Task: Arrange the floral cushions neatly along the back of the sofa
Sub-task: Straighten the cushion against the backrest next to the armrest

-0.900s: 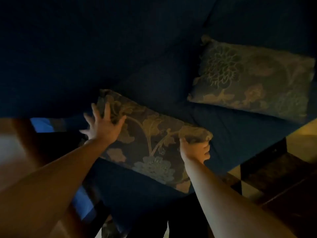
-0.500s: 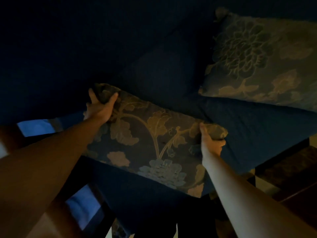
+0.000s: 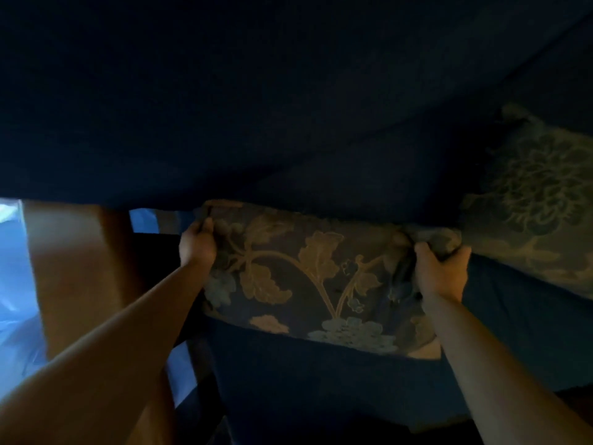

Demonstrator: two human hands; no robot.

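Note:
A dark floral cushion (image 3: pixel 308 277) with pale leaf and flower patterns stands on the dark blue sofa seat (image 3: pixel 321 387), its top edge against the sofa back (image 3: pixel 288 107). My left hand (image 3: pixel 196 244) grips its upper left corner. My right hand (image 3: pixel 441 271) is closed on its bunched upper right corner. A second floral cushion (image 3: pixel 539 213) leans against the sofa back at the right, its left edge touching the held cushion.
The room is dim. A brown wooden panel (image 3: pixel 73 271) and a bright blue-lit area (image 3: pixel 16 284) lie left of the sofa end. A dark sofa frame post (image 3: pixel 202 380) runs down below my left arm.
My left hand went from flat on the cushion to gripping its corner. Both hands have lifted the cushion upright and moved it back and right, toward the second cushion.

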